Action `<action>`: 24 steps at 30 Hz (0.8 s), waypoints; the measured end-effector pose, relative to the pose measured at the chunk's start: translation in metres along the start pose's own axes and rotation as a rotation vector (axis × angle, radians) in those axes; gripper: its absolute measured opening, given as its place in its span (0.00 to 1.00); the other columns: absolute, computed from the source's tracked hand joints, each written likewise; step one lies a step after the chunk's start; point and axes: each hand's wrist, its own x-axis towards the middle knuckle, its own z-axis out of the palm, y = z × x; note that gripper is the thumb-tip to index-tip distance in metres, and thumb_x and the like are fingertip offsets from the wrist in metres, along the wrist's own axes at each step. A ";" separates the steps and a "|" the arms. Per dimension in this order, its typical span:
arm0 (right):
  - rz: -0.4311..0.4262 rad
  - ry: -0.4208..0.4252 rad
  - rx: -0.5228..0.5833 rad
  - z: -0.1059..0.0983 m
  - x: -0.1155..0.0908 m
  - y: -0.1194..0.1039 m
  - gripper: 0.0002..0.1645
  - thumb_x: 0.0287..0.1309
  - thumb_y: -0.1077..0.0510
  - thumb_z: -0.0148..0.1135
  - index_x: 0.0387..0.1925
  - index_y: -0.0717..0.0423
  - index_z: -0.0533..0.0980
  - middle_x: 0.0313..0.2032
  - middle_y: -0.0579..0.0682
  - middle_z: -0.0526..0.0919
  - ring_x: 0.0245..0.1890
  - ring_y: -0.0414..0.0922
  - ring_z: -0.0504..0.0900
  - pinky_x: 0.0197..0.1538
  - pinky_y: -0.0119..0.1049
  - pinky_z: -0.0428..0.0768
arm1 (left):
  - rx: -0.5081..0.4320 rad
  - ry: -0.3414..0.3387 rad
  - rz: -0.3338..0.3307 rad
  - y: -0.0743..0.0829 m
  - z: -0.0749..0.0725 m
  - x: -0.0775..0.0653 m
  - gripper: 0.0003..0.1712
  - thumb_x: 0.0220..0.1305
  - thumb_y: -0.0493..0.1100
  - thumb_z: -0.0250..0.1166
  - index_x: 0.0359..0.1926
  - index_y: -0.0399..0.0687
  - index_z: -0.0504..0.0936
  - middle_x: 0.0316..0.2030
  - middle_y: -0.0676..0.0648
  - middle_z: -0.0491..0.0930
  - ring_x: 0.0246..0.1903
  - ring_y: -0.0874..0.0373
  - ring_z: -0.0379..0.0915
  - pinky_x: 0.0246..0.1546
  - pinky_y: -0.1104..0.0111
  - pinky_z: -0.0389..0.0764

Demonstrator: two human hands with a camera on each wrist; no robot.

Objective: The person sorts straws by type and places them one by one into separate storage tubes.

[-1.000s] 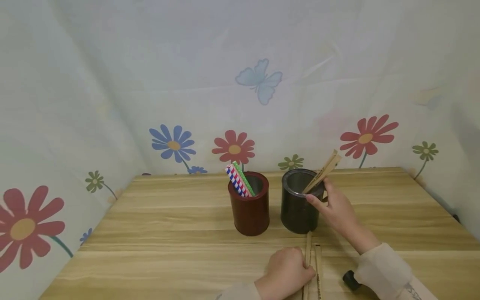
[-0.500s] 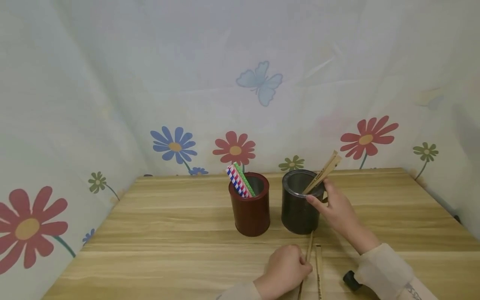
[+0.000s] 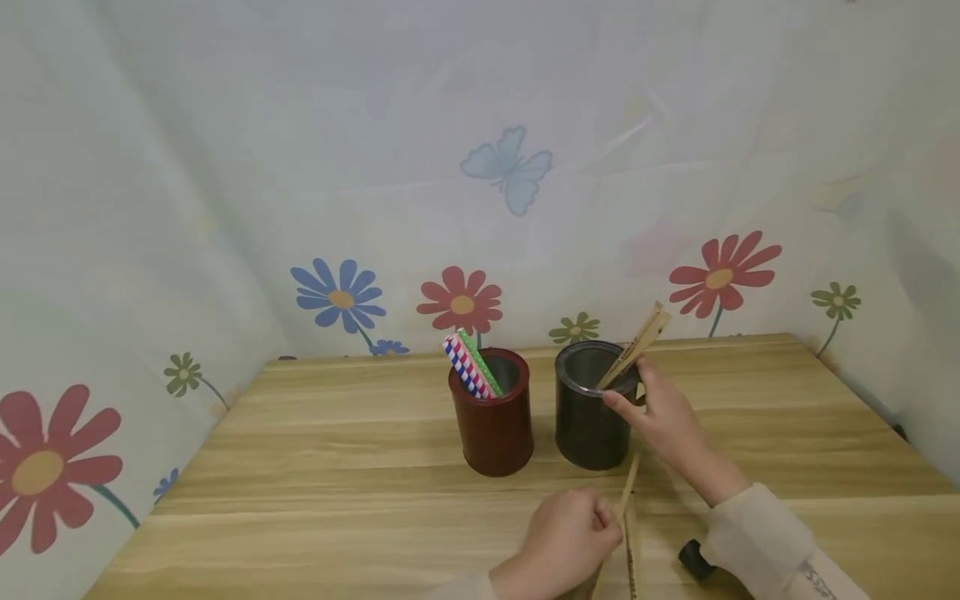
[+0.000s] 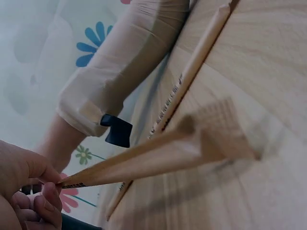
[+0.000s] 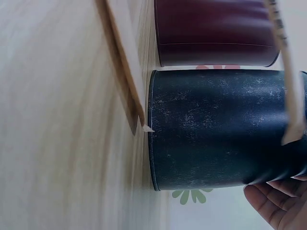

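Note:
My left hand (image 3: 566,533) pinches a long, thin stick in a brown paper wrapper (image 3: 628,483) near the table, in front of the cups. In the left wrist view this wrapped stick (image 4: 144,165) slants from my fingertips, its far end raised off the table. A second wrapped stick (image 3: 632,558) lies on the table beside it, printed with dark letters. My right hand (image 3: 671,421) grips the black cup (image 3: 588,433) by its right side, thumb at the rim. Several wrapped sticks (image 3: 637,343) lean out of that cup; their lower ends are hidden inside.
A dark red cup (image 3: 495,437) stands left of the black one, with patterned paper straws (image 3: 471,367) in it. A black piece (image 3: 696,560) sits at my right cuff. Flowered cloth (image 3: 375,183) hangs behind the wooden table (image 3: 337,442).
The stick in my left hand has tilted, its upper end swinging to the right and toward the black cup. My right hand stays on the black cup. The view has shifted slightly.

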 end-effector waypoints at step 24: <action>0.029 -0.010 0.007 0.001 0.001 0.001 0.43 0.63 0.41 0.57 0.67 0.65 0.59 0.55 0.67 0.74 0.47 0.59 0.78 0.45 0.51 0.79 | -0.201 -0.058 0.124 0.014 -0.049 0.002 0.07 0.61 0.41 0.65 0.28 0.47 0.77 0.19 0.57 0.74 0.20 0.76 0.62 0.22 0.82 0.68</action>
